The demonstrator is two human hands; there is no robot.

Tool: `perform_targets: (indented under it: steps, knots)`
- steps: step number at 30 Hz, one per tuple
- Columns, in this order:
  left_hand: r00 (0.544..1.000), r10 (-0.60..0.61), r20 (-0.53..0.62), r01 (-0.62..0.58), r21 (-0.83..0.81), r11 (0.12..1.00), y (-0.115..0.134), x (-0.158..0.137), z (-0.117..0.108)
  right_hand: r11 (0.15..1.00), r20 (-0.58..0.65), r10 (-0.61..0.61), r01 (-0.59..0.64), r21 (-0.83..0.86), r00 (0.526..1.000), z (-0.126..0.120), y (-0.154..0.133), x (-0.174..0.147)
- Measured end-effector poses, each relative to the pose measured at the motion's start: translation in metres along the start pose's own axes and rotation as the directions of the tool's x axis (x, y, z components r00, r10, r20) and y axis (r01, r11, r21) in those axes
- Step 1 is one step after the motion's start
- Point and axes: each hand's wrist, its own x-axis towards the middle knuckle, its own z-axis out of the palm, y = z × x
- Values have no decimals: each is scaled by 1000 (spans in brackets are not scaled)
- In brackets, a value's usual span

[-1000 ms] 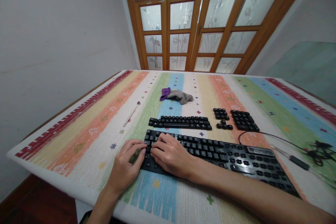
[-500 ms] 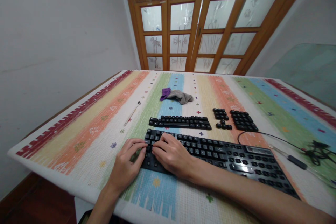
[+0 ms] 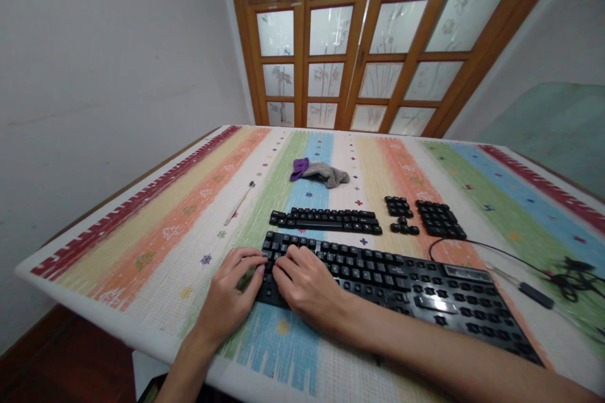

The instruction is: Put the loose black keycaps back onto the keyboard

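Observation:
A black keyboard [image 3: 359,264] lies slantwise near the table's front edge; keys fill its left and middle parts, while its right part shows bare switches. My left hand [image 3: 234,283] grips the keyboard's left end between thumb and fingers. Over the left keys, my right hand [image 3: 305,283] is closed with its fingers curled down; whatever is in its fingertips is hidden. Just behind the keyboard stand loose black keycaps in rows [image 3: 326,220]. Farther right are a small keycap group [image 3: 399,206] and a number-pad block of keycaps [image 3: 439,219].
A grey and purple cloth [image 3: 321,173] lies crumpled behind the keycaps. To the left rests a thin brush-like stick [image 3: 239,203]. On the right are a tangled black cable [image 3: 571,280] and a tool with a dark handle [image 3: 535,295]. A striped cloth [image 3: 161,245] covers the table.
My right hand has shifted slightly, its fingers curling more over the left keys. My left hand stays at the keyboard's end. The view has moved a little.

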Motion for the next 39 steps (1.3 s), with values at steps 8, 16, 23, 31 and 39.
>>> perform_targets:
  steps: [8,16,23,31,39]
  knots:
    - [1000,-1,-3,1,5,1000,2,0,0,997,55,66,-69,37,996,1,-3,-1]
    - [1000,-1,-5,1,-4,1000,2,1,0,987,100,123,-132,93,987,-3,0,6]
    - [1000,22,7,-22,-9,1000,0,-1,2,968,127,130,-153,200,983,-10,2,7]
    - [996,67,50,-68,4,998,1,0,2,935,181,158,-206,288,971,-11,13,11]
    - [991,123,52,-125,19,992,1,0,3,892,262,131,-229,390,956,-20,29,17]
